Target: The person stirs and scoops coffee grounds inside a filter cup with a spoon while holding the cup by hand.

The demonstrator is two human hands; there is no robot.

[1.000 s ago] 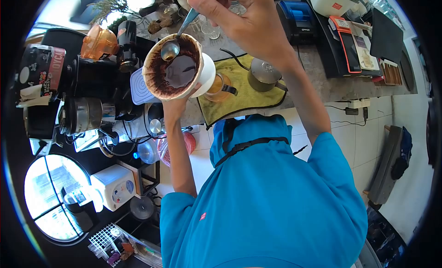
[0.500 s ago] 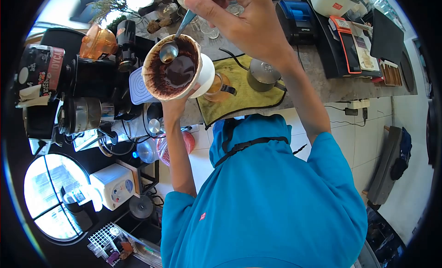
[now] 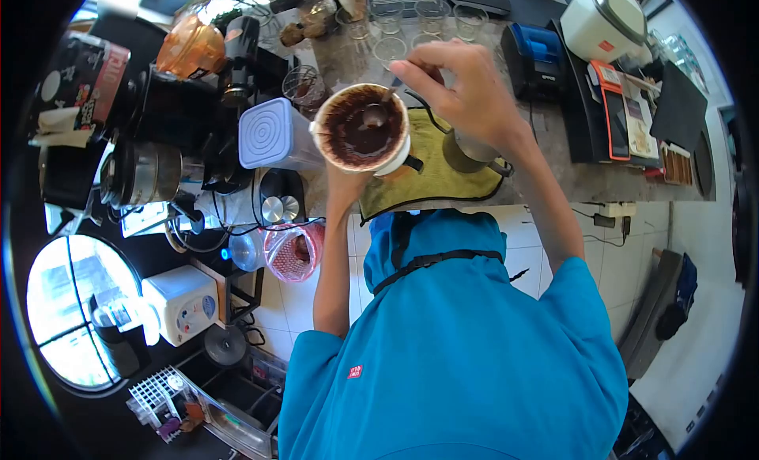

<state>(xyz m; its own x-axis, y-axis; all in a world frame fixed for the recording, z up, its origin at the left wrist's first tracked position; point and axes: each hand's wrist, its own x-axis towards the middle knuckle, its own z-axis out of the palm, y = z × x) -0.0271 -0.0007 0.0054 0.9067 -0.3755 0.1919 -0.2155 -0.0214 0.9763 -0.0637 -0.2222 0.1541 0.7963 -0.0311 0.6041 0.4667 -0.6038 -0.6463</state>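
Note:
A coffee dripper (image 3: 395, 161) with a paper filter (image 3: 319, 136) is tilted toward me over the counter. Dark wet coffee grounds (image 3: 356, 140) coat the filter and pool inside it. From below, my left hand (image 3: 348, 185) is closed around the dripper; most of its fingers are hidden. The bowl of a spoon (image 3: 374, 116) dips into the coffee. My right hand (image 3: 462, 84) pinches its handle above the filter's far rim. Partly under my right wrist stands a gooseneck kettle (image 3: 466, 153) on a yellow-green cloth (image 3: 431, 187). A black handle shows beside the dripper.
A lidded plastic container (image 3: 269, 134) and a glass (image 3: 304, 87) stand left of the dripper. Several clear glasses (image 3: 431, 17) line the back. On the right are a blue-black printer (image 3: 538, 56) and an orange payment terminal (image 3: 609, 112). A pink basket (image 3: 292, 254) sits below the counter.
The spoon has gone down from above the filter's far side into the coffee, with my right hand lower. The dripper now covers most of the glass vessel on the cloth. My view has shifted.

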